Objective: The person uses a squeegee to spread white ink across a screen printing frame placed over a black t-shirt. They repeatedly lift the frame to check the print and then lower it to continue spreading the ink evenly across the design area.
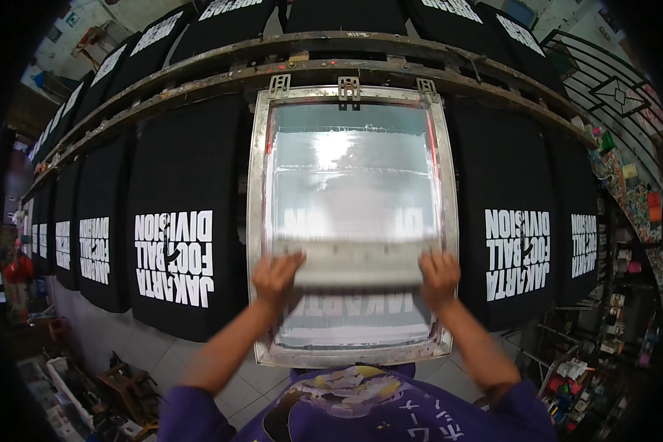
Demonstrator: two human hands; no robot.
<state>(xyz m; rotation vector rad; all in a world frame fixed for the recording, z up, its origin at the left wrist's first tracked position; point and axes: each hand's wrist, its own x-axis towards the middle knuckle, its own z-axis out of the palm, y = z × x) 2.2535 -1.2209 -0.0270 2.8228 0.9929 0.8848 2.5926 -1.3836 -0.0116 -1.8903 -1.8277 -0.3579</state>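
Off-white, straight squeegee [357, 265] in both hands [276, 280] [440, 278] spans glossy mesh [353, 184].

A long, paint-specked counter [199, 87] carries two rows of black cloths [188, 162], side by side and mostly printed in white; in the middle of the near row, between two of these cloths, a metal-framed screen [353, 193] lies flat.

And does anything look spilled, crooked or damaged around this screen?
Nothing stands out. The screen frame sits straight between black shirts; the left hand and right hand hold the squeegee roughly level. The mesh is streaked white, apparently from ordinary use.
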